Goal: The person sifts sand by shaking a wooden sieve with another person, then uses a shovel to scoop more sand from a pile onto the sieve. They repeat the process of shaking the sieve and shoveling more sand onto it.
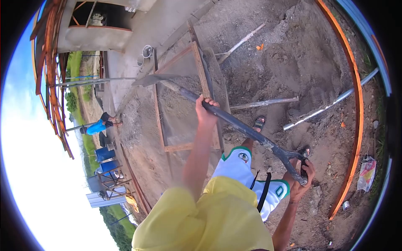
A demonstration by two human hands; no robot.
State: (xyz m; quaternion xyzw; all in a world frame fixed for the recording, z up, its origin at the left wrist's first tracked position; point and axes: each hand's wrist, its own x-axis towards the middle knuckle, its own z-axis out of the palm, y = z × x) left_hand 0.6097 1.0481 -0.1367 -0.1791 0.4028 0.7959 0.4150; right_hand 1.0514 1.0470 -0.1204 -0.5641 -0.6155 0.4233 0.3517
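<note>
A long-handled shovel (pixel 238 124) slants across the middle of the view, gripped by both my hands. My left hand (pixel 207 109) is wrapped round its dark shaft, partway toward the blade. At the other end, my right hand (pixel 302 180) closes on the forked grip, close to my leg. The shovel blade (pixel 154 79) is out over the far part of a wood-framed mesh screen (pixel 184 147). Grey sand lies on and around this screen, and my left hand overlaps one of its wooden side bars in this view.
Metal pipes (pixel 264 103) and a long orange bar (pixel 358 108) lie on the sandy ground. A white bucket (pixel 147 51) stands near the concrete wall. Farther left are a person in a blue shirt (pixel 97 126) and blue drums (pixel 104 154). A plastic bag (pixel 367 174) lies at right.
</note>
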